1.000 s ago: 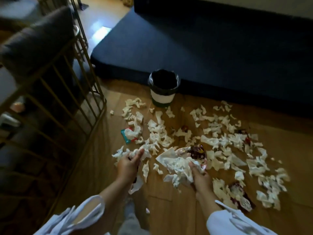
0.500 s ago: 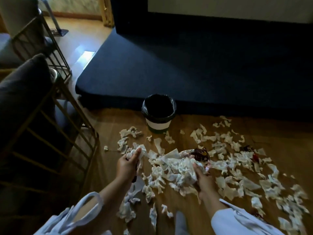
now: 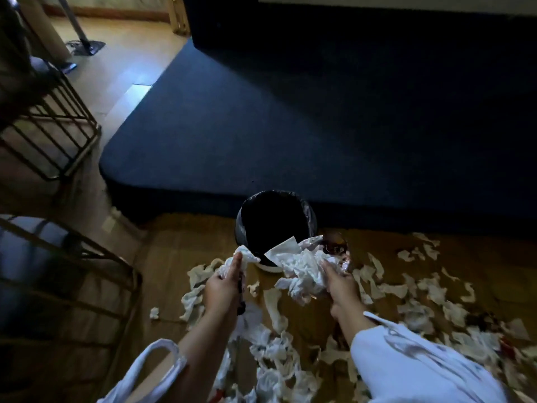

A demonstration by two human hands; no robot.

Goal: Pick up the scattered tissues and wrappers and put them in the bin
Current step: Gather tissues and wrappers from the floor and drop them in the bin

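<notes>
Floor: wooden boards [image 3: 180,248] run under everything I see, dim and brownish, with a brighter patch far off at the upper left.
Platform: a big dark blue platform [image 3: 319,126] fills the far half of my view, and its front edge sits right behind the bin.
Bin: the bin [image 3: 274,219] is round, lined with a black bag, standing on the floor against that blue edge, straight ahead of both hands. Its inside looks black to me; I cannot tell what lies in it.
Left hand: my left hand [image 3: 222,289] is closed around a small wad of tissue [image 3: 245,257], fingers curled together with the forefinger stretched along it, held just short of the bin's near rim.
Right hand: my right hand [image 3: 340,283] grips a large bundle of tissues [image 3: 302,266], fingers pressed into it; the bundle's top corner overlaps the bin's near rim.
Wrapper: a dark, shiny wrapper [image 3: 334,245] sits at the top of that bundle, beside the bin's right side.
Litter: scattered tissues [image 3: 421,289] cover the floor to the right and under my arms, white and torn.
In the way: metal railings [image 3: 55,132] stand at my left, well clear of the hands.
Sleeves: white sleeves [image 3: 406,365] cover both forearms low in the view.
</notes>
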